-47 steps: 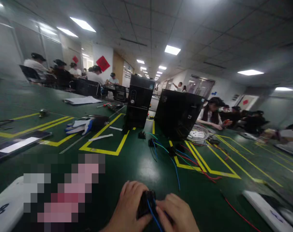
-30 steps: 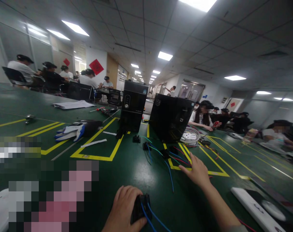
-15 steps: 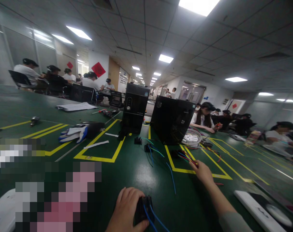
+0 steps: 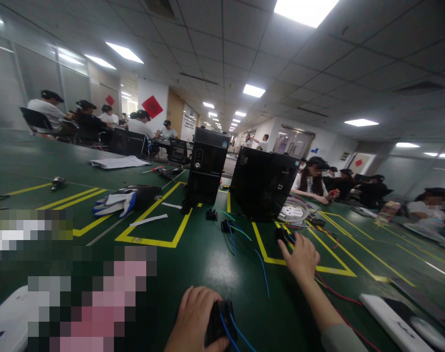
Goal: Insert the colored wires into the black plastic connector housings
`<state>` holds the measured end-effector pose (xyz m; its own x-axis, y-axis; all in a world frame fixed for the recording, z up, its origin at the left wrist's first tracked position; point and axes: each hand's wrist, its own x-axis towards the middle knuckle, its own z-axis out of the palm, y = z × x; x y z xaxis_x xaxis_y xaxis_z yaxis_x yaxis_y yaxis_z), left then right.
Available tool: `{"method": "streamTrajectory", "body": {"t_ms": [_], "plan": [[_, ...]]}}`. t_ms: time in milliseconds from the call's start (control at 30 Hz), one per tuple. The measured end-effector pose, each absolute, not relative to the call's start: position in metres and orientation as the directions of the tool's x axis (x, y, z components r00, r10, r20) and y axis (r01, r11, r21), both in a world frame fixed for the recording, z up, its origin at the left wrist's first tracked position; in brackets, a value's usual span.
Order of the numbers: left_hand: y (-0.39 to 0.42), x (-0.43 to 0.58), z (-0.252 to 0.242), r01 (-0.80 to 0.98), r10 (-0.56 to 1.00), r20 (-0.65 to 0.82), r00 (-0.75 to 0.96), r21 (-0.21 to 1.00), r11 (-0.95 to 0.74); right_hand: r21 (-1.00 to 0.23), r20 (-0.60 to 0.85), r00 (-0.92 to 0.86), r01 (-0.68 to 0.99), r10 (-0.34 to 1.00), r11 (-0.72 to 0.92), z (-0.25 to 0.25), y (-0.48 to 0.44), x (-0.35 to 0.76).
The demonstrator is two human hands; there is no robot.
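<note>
My left hand (image 4: 193, 318) is wrapped around a black wired block (image 4: 228, 309) at the bottom centre. Two blue wires run from the block toward the lower edge. Further forward and to the right, my right hand (image 4: 302, 256) has its thumb and fingers around a small black connector (image 4: 280, 233) with coloured wires. Its fingertips partly hide this connector. Red wires (image 4: 342, 296) trail past the right forearm. Between the hands and the computer cases lie a black connector (image 4: 227, 225) with blue and green wires, another small black connector (image 4: 211, 214), and a loose blue wire (image 4: 262, 274).
Two black computer cases (image 4: 209, 171) (image 4: 264, 183) stand at the back. A white round basket (image 4: 293, 210) sits beside the right one. Gloves (image 4: 116, 203) and paper strips (image 4: 149, 220) lie left. A white device (image 4: 387, 318) lies right. Other people sit around.
My right hand has gone from pinching the coloured wires to closing around their black connector, which has shifted slightly right. Red wires now trail rightward. My left hand keeps its block.
</note>
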<state>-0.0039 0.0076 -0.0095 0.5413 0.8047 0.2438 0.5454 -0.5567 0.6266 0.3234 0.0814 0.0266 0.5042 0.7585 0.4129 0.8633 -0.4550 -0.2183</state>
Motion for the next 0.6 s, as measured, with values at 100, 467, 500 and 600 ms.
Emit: {"method": "streamTrajectory", "body": {"t_ms": [100, 467, 500, 600], "plan": [[0.006, -0.004, -0.005, 0.555, 0.813, 0.237, 0.531, 0.628, -0.546, -0.236, 0.313, 0.292, 0.946, 0.904, -0.223, 0.017, 0.095, 0.289], [0.010, -0.005, -0.016, 0.542, 0.813, 0.263, 0.520, 0.633, -0.552, -0.302, 0.165, 0.361, 0.904, 0.918, -0.302, 0.025, 0.111, 0.278], [0.011, -0.005, -0.017, 0.540, 0.811, 0.264, 0.522, 0.634, -0.554, -0.291, 0.169, 0.395, 0.895, 0.903, -0.337, 0.027, 0.108, 0.283], [0.012, -0.005, -0.019, 0.518, 0.791, 0.273, 0.547, 0.632, -0.576, -0.254, 0.181, 0.469, 0.872, 0.865, -0.419, 0.032, 0.100, 0.298]]}}
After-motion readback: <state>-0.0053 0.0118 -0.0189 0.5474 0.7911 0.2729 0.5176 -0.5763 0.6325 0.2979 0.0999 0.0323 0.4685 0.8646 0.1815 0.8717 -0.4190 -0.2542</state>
